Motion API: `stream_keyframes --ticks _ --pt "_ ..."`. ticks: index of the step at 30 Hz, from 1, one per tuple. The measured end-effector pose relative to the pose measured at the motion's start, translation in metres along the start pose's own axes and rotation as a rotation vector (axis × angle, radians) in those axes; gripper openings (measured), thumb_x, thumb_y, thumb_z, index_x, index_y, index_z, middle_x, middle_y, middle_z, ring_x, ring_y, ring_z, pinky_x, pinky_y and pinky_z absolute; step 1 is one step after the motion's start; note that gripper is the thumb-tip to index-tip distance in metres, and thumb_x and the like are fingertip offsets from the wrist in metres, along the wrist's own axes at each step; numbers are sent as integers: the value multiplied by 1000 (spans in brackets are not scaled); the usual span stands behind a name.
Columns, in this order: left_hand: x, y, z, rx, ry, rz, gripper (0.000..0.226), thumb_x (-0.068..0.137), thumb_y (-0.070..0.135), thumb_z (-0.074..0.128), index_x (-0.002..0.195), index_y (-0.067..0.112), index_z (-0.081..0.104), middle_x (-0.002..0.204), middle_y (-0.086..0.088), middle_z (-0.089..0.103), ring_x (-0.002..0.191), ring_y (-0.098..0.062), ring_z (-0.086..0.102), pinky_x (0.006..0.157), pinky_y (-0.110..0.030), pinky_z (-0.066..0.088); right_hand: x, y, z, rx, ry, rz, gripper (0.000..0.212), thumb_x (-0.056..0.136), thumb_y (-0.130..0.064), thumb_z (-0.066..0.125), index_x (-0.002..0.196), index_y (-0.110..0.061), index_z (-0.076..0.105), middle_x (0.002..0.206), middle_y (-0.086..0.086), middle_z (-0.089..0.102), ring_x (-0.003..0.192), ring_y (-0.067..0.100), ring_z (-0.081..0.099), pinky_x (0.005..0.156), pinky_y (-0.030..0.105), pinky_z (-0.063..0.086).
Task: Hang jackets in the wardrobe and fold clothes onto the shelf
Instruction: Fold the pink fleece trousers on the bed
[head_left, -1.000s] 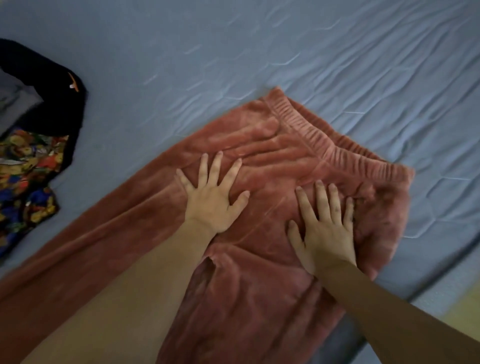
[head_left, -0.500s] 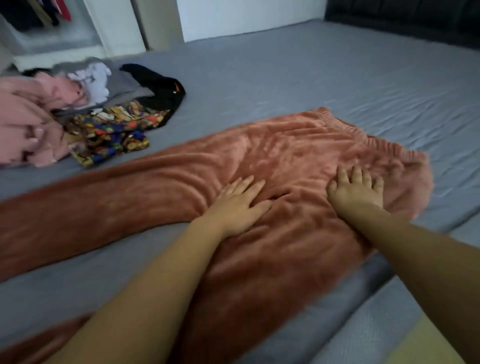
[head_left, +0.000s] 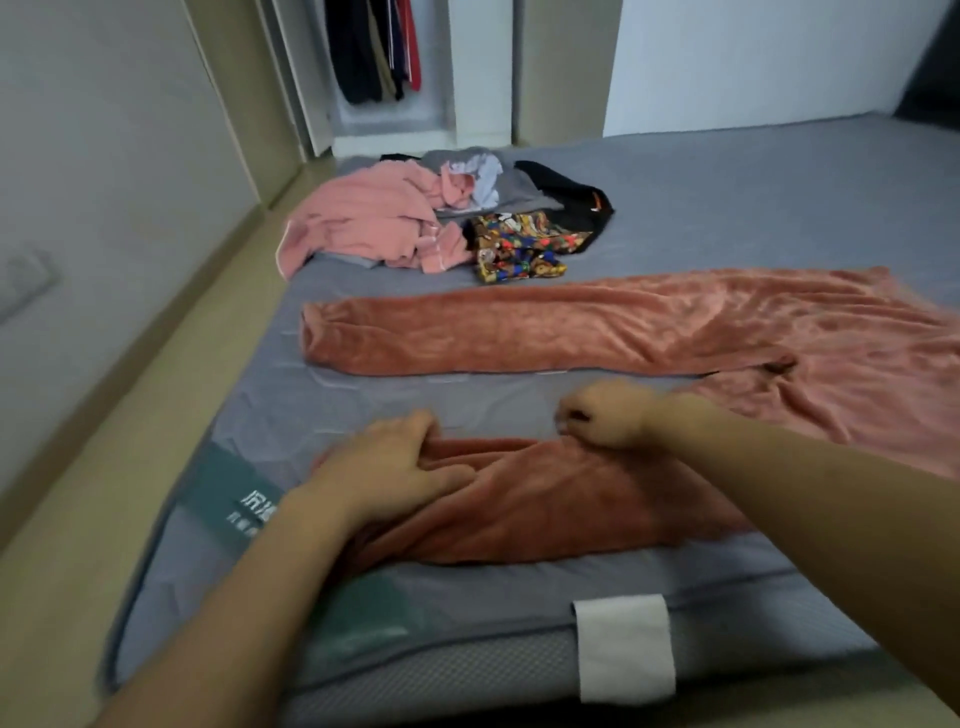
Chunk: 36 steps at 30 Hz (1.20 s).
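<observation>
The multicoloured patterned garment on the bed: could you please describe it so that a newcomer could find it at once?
On the grey mattress, look to the clothes heap near the open wardrobe. At the heap's near edge, beside the pink garment, lies the patterned garment: the only busy print of yellow, blue and red among plain fabrics.

Rust fleece trousers (head_left: 623, 327) flat on bed, legs spread apart, nr leg bunched.

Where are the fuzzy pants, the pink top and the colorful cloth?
fuzzy pants (head_left: 545, 332): head view, far leg
pink top (head_left: 363, 218): head view, middle
colorful cloth (head_left: 519, 249): head view, middle
</observation>
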<state>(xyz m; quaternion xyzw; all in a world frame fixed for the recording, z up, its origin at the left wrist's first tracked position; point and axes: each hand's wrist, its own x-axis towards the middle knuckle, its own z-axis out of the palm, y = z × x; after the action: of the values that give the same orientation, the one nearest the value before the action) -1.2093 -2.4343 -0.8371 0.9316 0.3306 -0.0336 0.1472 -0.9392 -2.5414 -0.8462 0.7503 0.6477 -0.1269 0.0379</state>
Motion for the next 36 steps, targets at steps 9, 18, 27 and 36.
stream_keyframes --ticks 9,18,27,36 --pt "-36 -10 -8 196 -211 107 86 71 74 46 148 47 21 162 9 7 147 -16 11 118 -53 -4 -35 2 -3 -105 -47 -67 45 80 -31 61 124 -24 53 122 -1 57 110 20 54 91 27 41" --pt "-41 -1 -53 -938 -107 -83 22 96 14 55 89 13 75 86 -12 73 76 -18 66 76 -33 54 -17 15 -21 136 534 440 27 83 -11 50 105 -12 64 111 22 65 103 40 59 84 39 46" --pt "-37 -44 -57 -646 -212 -408 93 50 100 41 101 27 68 94 2 71 76 -18 70 62 -29 48 -17 -18 50 106 518 504 54 86 -25 51 139 -20 41 143 9 35 131 30 34 114 48 16" --pt "-16 -38 -39 113 316 -415 36 76 24 58 111 16 54 120 -14 59 109 -36 56 97 -48 44 -47 -10 36 234 336 266 59 95 -50 44 147 -37 20 157 -10 6 145 15 14 115 57 6"
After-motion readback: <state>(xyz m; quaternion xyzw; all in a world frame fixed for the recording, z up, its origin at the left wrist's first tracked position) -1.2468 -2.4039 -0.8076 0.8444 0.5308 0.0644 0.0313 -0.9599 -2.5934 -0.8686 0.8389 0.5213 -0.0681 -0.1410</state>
